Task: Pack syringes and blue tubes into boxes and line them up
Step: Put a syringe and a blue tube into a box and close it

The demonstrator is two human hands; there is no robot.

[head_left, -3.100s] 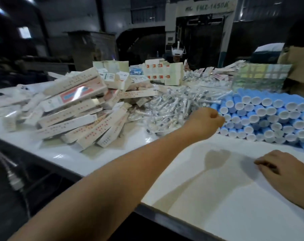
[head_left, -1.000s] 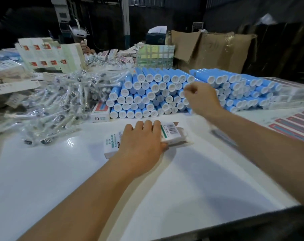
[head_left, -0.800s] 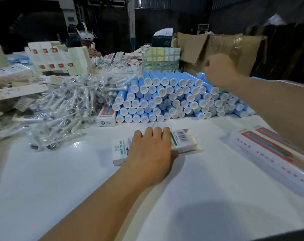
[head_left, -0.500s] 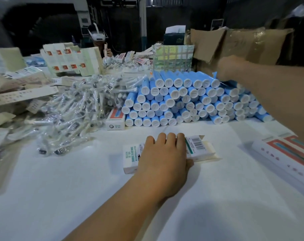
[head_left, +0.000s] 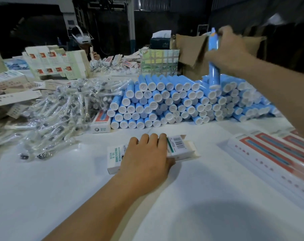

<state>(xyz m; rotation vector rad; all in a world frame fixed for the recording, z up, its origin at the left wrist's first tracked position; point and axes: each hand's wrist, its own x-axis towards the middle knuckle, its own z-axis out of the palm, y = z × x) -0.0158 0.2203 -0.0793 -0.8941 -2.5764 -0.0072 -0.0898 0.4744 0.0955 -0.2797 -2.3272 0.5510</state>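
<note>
**Blue tube lifted clear of the stack, box waiting below**

Since half a second ago the right hand (head_left: 229, 49) has risen from the top of the blue tube stack (head_left: 182, 101) with one blue tube (head_left: 213, 66) gripped in curled fingers, its long axis near upright, white cap pointing down.

The open-ended box (head_left: 175, 148) lies down and to the left of that hand, well apart, its long axis running left to right and its open flap end facing right. The left hand (head_left: 147, 157) lies right on it, fingers extended over the top, thumb at the near side, pressing it to the white table (head_left: 208, 197).

The tube is sky-blue, smooth, cylindrical. It probably needs tipping to horizontal to enter the flap end.
</note>
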